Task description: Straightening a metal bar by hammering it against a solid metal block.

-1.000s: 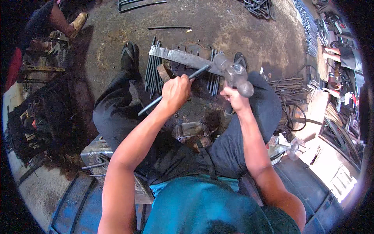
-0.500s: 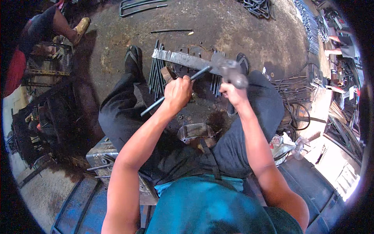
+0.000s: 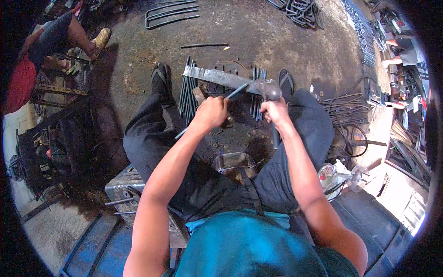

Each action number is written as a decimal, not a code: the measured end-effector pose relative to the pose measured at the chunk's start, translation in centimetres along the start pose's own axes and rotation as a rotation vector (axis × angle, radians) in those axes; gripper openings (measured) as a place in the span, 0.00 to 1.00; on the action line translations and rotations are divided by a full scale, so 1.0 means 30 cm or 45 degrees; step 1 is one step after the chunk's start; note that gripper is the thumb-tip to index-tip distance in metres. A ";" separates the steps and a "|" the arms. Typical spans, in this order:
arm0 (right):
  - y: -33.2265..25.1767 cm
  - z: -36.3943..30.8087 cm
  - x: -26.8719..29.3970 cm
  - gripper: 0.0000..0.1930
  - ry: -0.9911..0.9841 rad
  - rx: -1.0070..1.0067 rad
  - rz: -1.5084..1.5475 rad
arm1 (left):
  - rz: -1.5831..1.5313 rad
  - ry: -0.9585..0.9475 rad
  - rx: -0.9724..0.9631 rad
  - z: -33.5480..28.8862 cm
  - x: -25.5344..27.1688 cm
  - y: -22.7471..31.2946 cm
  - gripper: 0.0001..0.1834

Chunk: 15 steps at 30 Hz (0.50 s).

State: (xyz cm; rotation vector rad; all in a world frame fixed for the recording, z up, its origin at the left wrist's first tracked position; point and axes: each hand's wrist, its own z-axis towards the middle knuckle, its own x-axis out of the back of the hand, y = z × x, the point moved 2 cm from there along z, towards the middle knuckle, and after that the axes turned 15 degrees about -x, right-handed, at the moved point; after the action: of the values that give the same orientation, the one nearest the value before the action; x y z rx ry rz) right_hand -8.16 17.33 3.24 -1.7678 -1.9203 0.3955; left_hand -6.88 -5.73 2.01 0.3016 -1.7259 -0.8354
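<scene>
A dark grey metal rod (image 3: 236,91) slants away from me to the right, with my left hand (image 3: 212,113) closed around its middle. Its far end meets the right part of a long, slightly curved grey metal bar (image 3: 214,75) that lies crosswise ahead of me. My right hand (image 3: 275,112) grips a hammer (image 3: 273,91), whose rounded head is just beside the rod's tip, over the bar's right end. Whether the head touches the rod, I cannot tell. Below my right fist the handle's end sticks out. Straight rods (image 3: 186,99) lie bundled left of my left hand, and more rods (image 3: 255,107) lie between my hands.
A small metal tray (image 3: 235,161) sits between my thighs. Bent rods (image 3: 171,16) and a pile of bent pieces (image 3: 302,13) lie on the far floor. Dark rods and a hose (image 3: 357,138) are at right. Another person's foot (image 3: 100,42) shows at far left.
The hammer head, blurred before, now looks sharp and sits slightly further left, near the rod's tip. My left hand keeps its hold on the rod. The whole view has shifted a little.
</scene>
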 end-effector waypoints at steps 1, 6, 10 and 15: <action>-0.013 -0.012 -0.012 0.05 -0.024 0.041 -0.027 | 0.001 0.000 0.002 -0.001 0.010 0.009 0.19; -0.081 -0.099 -0.052 0.07 -0.142 0.119 0.054 | 0.135 -0.019 -0.025 -0.005 0.035 0.026 0.15; -0.081 -0.109 -0.043 0.07 -0.354 0.382 0.146 | 0.237 0.015 -0.094 -0.001 0.053 0.053 0.17; -0.022 -0.012 -0.054 0.06 0.114 0.195 -0.156 | 0.198 0.002 -0.123 -0.005 0.020 0.043 0.15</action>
State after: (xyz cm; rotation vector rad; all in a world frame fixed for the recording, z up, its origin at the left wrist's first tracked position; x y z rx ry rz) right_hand -8.46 15.61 3.63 -1.5368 -1.8715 0.4012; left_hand -6.66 -5.22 3.33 0.1010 -1.6782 -0.8011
